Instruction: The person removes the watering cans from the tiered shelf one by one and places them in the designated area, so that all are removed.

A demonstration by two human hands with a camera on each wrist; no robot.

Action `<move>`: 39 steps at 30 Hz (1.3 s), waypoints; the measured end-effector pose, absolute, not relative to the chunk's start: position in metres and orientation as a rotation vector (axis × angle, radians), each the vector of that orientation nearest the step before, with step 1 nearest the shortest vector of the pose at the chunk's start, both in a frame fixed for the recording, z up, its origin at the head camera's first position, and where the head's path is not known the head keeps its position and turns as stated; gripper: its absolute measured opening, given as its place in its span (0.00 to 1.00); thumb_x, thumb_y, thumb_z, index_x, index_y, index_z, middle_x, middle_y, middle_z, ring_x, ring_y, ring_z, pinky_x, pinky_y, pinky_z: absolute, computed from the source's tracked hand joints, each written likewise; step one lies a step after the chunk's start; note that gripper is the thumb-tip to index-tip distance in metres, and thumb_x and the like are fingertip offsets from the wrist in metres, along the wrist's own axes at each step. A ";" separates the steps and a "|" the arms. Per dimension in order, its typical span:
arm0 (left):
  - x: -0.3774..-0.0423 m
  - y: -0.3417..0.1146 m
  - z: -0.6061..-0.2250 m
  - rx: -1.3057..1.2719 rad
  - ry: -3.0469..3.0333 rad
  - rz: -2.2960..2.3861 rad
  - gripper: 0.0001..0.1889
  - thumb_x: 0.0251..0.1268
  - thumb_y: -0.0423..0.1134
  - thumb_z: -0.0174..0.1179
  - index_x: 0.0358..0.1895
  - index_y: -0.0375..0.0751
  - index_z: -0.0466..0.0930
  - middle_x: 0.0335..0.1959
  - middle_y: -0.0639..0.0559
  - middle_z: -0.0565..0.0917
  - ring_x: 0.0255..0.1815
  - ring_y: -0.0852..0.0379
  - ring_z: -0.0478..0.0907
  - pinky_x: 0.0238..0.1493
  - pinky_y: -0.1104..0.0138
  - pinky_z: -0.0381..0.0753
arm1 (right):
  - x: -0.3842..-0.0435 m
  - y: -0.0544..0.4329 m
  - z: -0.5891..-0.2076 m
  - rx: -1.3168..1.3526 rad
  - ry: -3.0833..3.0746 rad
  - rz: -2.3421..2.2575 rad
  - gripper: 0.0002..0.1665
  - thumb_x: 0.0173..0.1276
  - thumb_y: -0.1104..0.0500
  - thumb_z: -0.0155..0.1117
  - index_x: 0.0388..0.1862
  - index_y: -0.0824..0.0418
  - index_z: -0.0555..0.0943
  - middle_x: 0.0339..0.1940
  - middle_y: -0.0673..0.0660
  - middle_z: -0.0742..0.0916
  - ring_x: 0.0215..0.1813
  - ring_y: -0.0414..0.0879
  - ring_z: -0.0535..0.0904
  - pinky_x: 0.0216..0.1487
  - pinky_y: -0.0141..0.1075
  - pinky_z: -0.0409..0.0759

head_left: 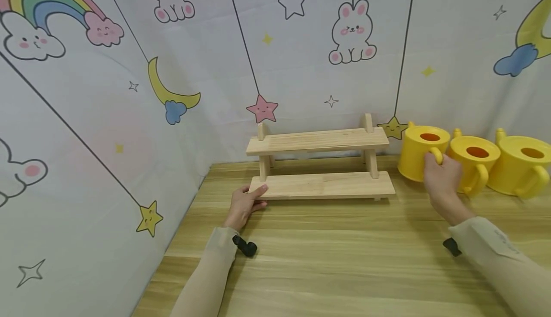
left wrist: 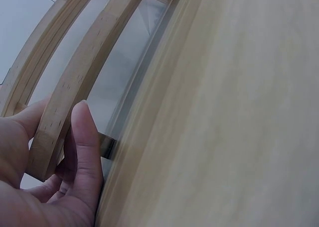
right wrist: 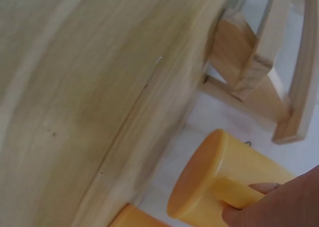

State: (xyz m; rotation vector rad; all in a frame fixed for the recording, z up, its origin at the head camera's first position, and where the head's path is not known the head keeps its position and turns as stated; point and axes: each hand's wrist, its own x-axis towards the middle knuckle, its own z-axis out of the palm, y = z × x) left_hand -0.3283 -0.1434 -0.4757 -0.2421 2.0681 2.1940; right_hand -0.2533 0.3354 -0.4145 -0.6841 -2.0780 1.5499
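Observation:
A two-tier wooden shelf [head_left: 323, 186] stands at the back of the table against the printed cloth. My left hand [head_left: 244, 206] grips the left end of its lower board, which the left wrist view shows between thumb and fingers [left wrist: 86, 160]. At the right, my right hand [head_left: 443, 176] holds a yellow watering can [head_left: 414, 157] by its handle. The right wrist view shows that can [right wrist: 199, 179] with its base lifted off the table. Two more yellow watering cans stand just right of it, a middle one [head_left: 467, 157] and a far right one [head_left: 512, 164].
The wood-grain table [head_left: 344, 259] stretches in front of the shelf and the cans. Behind and to the left hangs a white cloth [head_left: 301, 68] printed with rabbits, stars and moons. A small black wrist camera [head_left: 245, 246] sits at my left cuff.

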 end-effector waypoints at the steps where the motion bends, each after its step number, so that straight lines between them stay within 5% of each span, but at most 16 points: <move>1: -0.328 -0.143 -0.476 -0.243 2.069 2.193 0.34 0.74 0.39 0.74 0.74 0.24 0.71 0.47 0.41 0.87 0.27 0.64 0.88 0.33 0.75 0.92 | -0.253 0.336 -0.416 -0.690 -2.085 1.547 0.29 0.82 0.48 0.52 0.16 0.53 0.68 0.09 0.41 0.67 0.15 0.38 0.64 0.14 0.30 0.64; 28: -0.330 -0.143 -0.480 -0.265 2.075 2.189 0.32 0.75 0.39 0.73 0.72 0.25 0.73 0.45 0.41 0.87 0.26 0.63 0.88 0.32 0.74 0.93 | -0.255 0.343 -0.435 -0.743 -2.159 1.595 0.29 0.82 0.46 0.51 0.16 0.51 0.70 0.11 0.40 0.70 0.19 0.38 0.67 0.20 0.31 0.68; 39: -0.331 -0.144 -0.476 -0.273 2.057 2.179 0.33 0.75 0.39 0.73 0.74 0.26 0.72 0.49 0.40 0.86 0.27 0.62 0.88 0.34 0.73 0.93 | -0.247 0.347 -0.432 -0.740 -2.282 1.594 0.29 0.81 0.45 0.49 0.19 0.48 0.82 0.14 0.38 0.80 0.23 0.39 0.72 0.24 0.33 0.72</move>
